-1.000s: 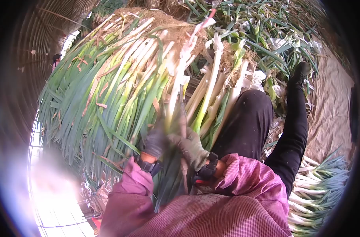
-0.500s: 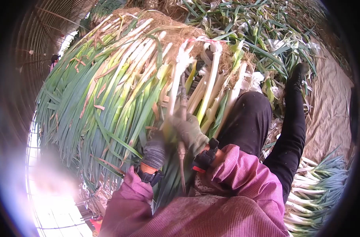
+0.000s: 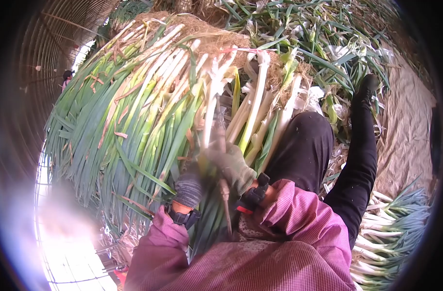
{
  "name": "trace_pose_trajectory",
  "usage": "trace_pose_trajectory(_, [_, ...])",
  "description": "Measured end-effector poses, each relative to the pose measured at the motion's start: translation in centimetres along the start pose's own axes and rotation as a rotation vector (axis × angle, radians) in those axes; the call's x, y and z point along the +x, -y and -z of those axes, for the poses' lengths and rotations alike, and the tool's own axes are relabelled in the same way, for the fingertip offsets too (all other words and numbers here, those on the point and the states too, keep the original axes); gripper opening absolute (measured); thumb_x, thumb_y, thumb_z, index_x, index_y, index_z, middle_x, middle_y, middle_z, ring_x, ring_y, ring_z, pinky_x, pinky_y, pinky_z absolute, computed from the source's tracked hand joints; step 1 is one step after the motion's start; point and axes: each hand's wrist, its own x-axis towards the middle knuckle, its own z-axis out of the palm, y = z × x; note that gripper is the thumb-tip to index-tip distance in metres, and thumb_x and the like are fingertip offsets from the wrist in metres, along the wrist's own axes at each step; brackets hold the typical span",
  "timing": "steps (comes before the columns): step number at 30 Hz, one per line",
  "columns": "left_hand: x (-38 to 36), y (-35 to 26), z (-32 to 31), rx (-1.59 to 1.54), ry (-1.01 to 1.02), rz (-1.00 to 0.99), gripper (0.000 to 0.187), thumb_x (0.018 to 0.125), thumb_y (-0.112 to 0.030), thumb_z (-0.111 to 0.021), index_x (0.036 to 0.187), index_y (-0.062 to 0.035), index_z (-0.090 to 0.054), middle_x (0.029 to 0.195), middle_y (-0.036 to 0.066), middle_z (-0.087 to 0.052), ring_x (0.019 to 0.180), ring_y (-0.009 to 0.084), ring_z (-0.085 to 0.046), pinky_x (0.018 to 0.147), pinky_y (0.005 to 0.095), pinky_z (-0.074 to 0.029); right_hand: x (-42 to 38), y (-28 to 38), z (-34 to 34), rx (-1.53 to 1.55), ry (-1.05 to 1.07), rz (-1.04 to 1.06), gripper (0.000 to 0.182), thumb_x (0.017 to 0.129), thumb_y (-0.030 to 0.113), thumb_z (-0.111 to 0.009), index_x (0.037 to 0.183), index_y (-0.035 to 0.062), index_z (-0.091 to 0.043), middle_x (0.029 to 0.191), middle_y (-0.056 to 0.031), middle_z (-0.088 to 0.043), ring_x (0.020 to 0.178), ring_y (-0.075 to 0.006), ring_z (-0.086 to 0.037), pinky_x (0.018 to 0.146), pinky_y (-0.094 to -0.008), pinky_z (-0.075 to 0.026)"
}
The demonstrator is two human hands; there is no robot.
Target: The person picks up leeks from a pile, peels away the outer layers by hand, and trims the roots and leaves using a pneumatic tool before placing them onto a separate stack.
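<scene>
A leek (image 3: 209, 116) stands with its white shaft pointing away from me, its upper end smeared by motion. At its green lower part, my left hand (image 3: 189, 186), in a grey knit glove, is closed around it; the fingers are blurred. My right hand (image 3: 236, 167), in a pale dirty glove, grips a slim wand (image 3: 220, 128) whose tip points up along the shaft. A thin hose (image 3: 226, 206) runs from the wand down toward my lap. Just right of the wand lie more leeks (image 3: 255, 104) with white shafts and roots.
A large heap of leeks (image 3: 129, 111) spreads on the left, roots away from me. Leaf scraps and peeled skins (image 3: 323, 53) cover the back right. Clean white leeks (image 3: 376, 242) lie stacked at lower right beside a brown sheet (image 3: 406, 131). A person (image 3: 67, 77) shows far left.
The leek's upper end has shifted slightly left, and the wand's tip has moved left and down a little. A yellowish leaf now bends out at the leek's right. Both hands stay nearly in place.
</scene>
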Motion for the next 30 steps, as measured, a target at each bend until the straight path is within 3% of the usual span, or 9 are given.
trace_pose_trajectory(6, [0.0,-0.8,-0.6,0.082,0.034,0.087,0.052,0.078,-0.031,-0.068,0.118,-0.0023,-0.05,0.09,0.022,-0.064,0.079,0.0407,-0.064,0.069,0.0467,-0.051,1.5,-1.8,-0.6,0.084,-0.032,0.118,0.038,0.084,0.02,-0.068,0.112,-0.0016,-0.054,0.081,-0.0121,-0.059,0.045,-0.0193,-0.052,0.039,-0.0326,-0.044])
trace_pose_trajectory(9, [-0.3,-0.8,0.0,-0.007,-0.062,0.019,0.052,0.078,-0.028,-0.067,0.12,-0.0027,-0.049,0.092,0.021,-0.064,0.081,0.0405,-0.064,0.07,0.0469,-0.051,-0.7,1.2,-0.3,-0.006,-0.014,-0.019,0.043,0.084,0.021,-0.069,0.116,-0.0026,-0.052,0.089,-0.0146,-0.06,0.057,-0.019,-0.056,0.051,-0.0321,-0.049])
trace_pose_trajectory(14, [0.3,-4.5,3.6,-0.138,0.0,-0.265,0.041,0.082,-0.022,-0.062,0.118,-0.0028,-0.053,0.112,0.019,-0.058,0.103,0.0353,-0.056,0.087,0.0395,-0.047,-0.4,-0.2,0.1,0.249,-0.133,0.141,0.037,0.081,0.014,-0.067,0.111,-0.003,-0.053,0.089,-0.0096,-0.061,0.073,-0.0174,-0.06,0.063,-0.029,-0.05])
trace_pose_trajectory(19, [2.9,-2.9,0.9,0.215,-0.088,-0.468,0.029,0.084,-0.018,-0.057,0.11,-0.0056,-0.057,0.117,0.017,-0.057,0.102,0.0303,-0.059,0.086,0.0378,-0.049,-3.0,1.0,0.2,0.394,-0.19,0.203,0.034,0.08,0.01,-0.065,0.11,-0.0018,-0.052,0.086,-0.0077,-0.059,0.073,-0.0177,-0.06,0.064,-0.029,-0.05])
trace_pose_trajectory(22, [6.1,-1.6,-1.0,0.202,0.21,-0.279,0.024,0.082,-0.016,-0.056,0.104,-0.0064,-0.058,0.109,0.016,-0.059,0.092,0.0278,-0.062,0.077,0.0388,-0.051,-3.0,1.0,0.0,0.367,-0.198,0.205,0.018,0.085,0.014,-0.063,0.098,0.0042,-0.056,0.069,0.0002,-0.054,0.056,-0.0107,-0.054,0.049,-0.0249,-0.045])
trace_pose_trajectory(23, [6.8,-1.2,-1.3,0.267,0.321,-0.217,0.024,0.082,-0.016,-0.057,0.103,-0.0067,-0.058,0.105,0.016,-0.059,0.089,0.0269,-0.062,0.074,0.039,-0.051,-3.6,1.1,-0.4,0.412,-0.156,0.202,0.023,0.083,0.013,-0.066,0.1,0.0033,-0.056,0.073,-0.0003,-0.055,0.064,-0.0098,-0.055,0.056,-0.0259,-0.047])
trace_pose_trajectory(26, [6.2,0.9,-2.3,0.106,0.098,-0.236,0.023,0.081,-0.019,-0.058,0.101,-0.0075,-0.057,0.097,0.015,-0.058,0.084,0.0279,-0.061,0.07,0.0401,-0.05,-3.6,-0.6,-1.2,0.35,-0.111,0.226,0.046,0.08,0.003,-0.065,0.121,-0.0072,-0.048,0.098,-0.011,-0.063,0.084,-0.0242,-0.063,0.077,-0.0335,-0.051])
trace_pose_trajectory(27, [5.6,1.5,-1.9,-0.006,-0.065,-0.279,0.023,0.08,-0.02,-0.059,0.1,-0.0078,-0.057,0.094,0.015,-0.058,0.084,0.0289,-0.06,0.07,0.0405,-0.049,-3.4,-1.5,-1.2,0.19,-0.091,0.26,0.046,0.082,0.008,-0.067,0.122,-0.0069,-0.05,0.102,-0.0127,-0.063,0.089,-0.0242,-0.062,0.082,-0.0343,-0.05])
trace_pose_trajectory(30, [4.1,3.5,1.2,0.344,-0.574,-0.252,0.028,0.076,-0.024,-0.066,0.1,-0.0106,-0.062,0.099,0.012,-0.061,0.093,0.034,-0.06,0.075,0.0499,-0.047,-6.0,-1.0,-2.1,-0.087,0.1,-0.036,0.048,0.082,0.014,-0.071,0.122,-0.005,-0.052,0.105,-0.014,-0.064,0.094,-0.0215,-0.061,0.085,-0.0331,-0.048])
